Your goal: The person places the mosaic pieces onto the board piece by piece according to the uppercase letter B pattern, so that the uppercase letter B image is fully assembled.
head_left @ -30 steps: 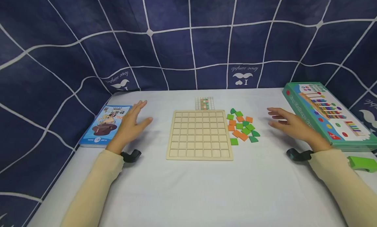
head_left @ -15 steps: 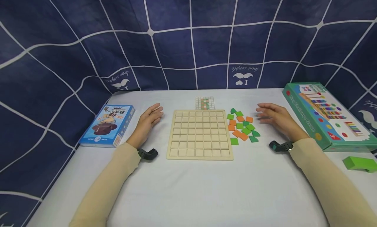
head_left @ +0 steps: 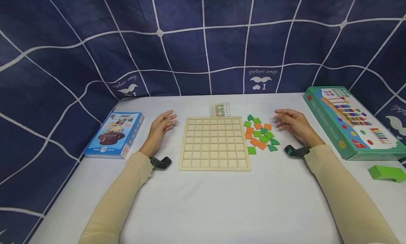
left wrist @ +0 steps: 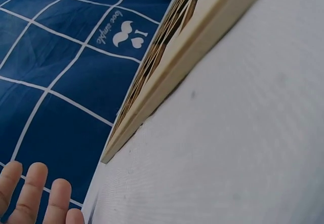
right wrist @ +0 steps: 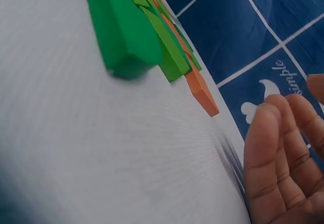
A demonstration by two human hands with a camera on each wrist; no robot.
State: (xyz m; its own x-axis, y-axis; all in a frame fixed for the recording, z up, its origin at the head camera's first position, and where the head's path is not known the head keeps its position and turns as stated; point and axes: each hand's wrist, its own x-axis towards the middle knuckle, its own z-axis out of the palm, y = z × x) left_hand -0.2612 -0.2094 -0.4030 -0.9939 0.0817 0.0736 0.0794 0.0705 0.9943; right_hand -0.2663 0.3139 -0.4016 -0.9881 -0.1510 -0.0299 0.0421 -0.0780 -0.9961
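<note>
A square wooden grid board [head_left: 214,143] lies flat in the middle of the white table, its cells bare. Beside its right edge, green and orange tiles [head_left: 260,135] of several shapes are scattered. Behind the board lies a small pattern card [head_left: 220,109] with a printed coloured grid. My left hand [head_left: 159,131] rests on the table left of the board, holding nothing, its fingers loosely bent. On the other side my right hand [head_left: 294,126] lies just right of the tiles, also holding nothing. The right wrist view shows a dark green tile [right wrist: 124,31] close up, apart from the fingers.
A blue box [head_left: 114,135] sits at the left, near the left forearm. At the right stands a larger green game box [head_left: 355,122], with a green arch-shaped block [head_left: 387,173] in front of it. A dark blue patterned curtain [head_left: 203,43] hangs behind the table.
Both hands have moved inward from beside the boxes, toward the board and tiles, and then stayed nearly still over the last half second. The board, tiles and card have not moved.
</note>
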